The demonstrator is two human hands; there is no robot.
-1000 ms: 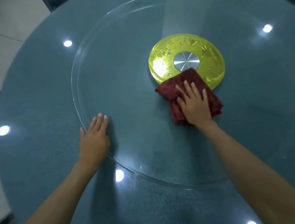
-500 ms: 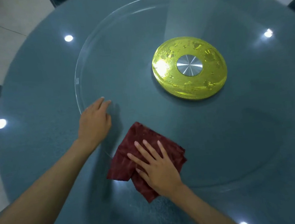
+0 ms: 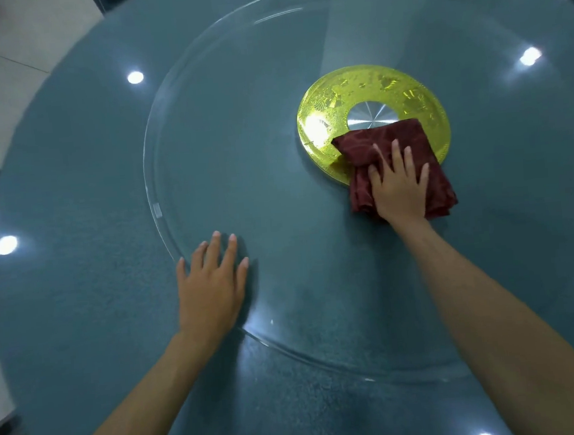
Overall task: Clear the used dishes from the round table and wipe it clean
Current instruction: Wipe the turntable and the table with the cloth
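Wiping the glass circle on the round table.

The blue round table [image 3: 79,302] holds a wide glass circle [image 3: 238,135], with a yellow disc [image 3: 322,111] at its middle. A dark red cloth [image 3: 392,137] lies partly over the disc and partly on plain glass. The right hand [image 3: 398,191] presses flat on the cloth, fingers straight, so it can rub. The left hand [image 3: 212,288] lies flat and open on the glass edge, likely to stop it turning. This looks like the wiping part.

Dim light — lamp glare dots the table [image 3: 80,319] beyond the fingers [image 3: 214,250] of the left hand [image 3: 212,292] — corners bowed, smeared.
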